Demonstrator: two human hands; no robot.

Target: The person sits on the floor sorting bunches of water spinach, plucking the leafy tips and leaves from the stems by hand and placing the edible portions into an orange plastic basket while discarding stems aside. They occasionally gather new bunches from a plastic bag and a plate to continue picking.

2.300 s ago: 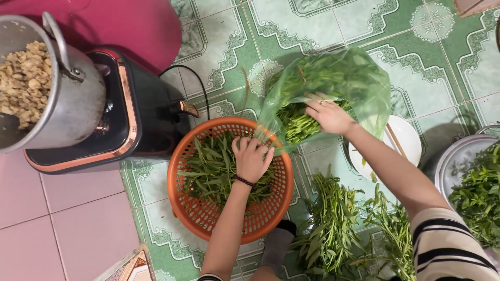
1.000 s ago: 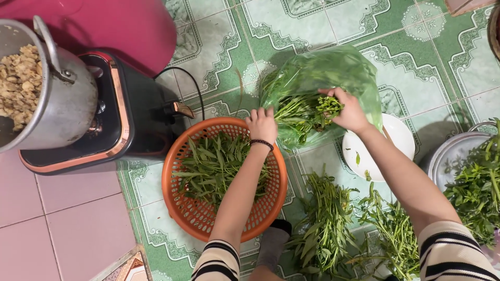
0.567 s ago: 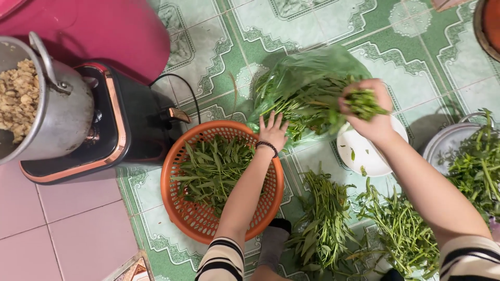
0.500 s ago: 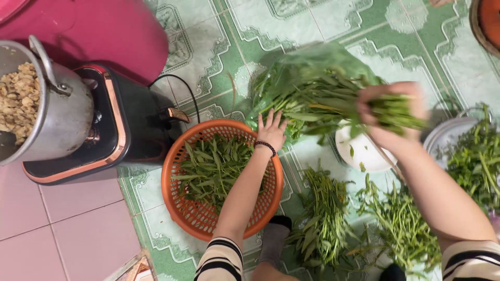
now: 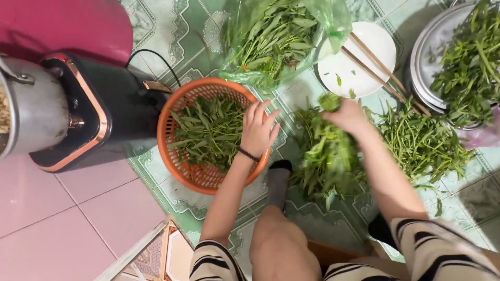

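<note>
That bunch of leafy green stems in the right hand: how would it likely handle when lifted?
Probably floppy: the bunch of green stems droops below the right hand, which grips only its top. Likely light, since one hand carries it. Loose, unbound stems may slip out onto the tiled floor.

Green patterned floor tiles [image 5: 192, 21] beside plain pink tiles [image 5: 62, 218], under even light.

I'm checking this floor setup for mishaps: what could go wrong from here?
1. The right hand carries a loose bunch of greens, blurred in the picture; stems may drop onto the tiled floor.
2. The left hand presses the orange basket rim, which might tip it.
3. The chopsticks lie across the white plate close by and might get knocked.
</note>
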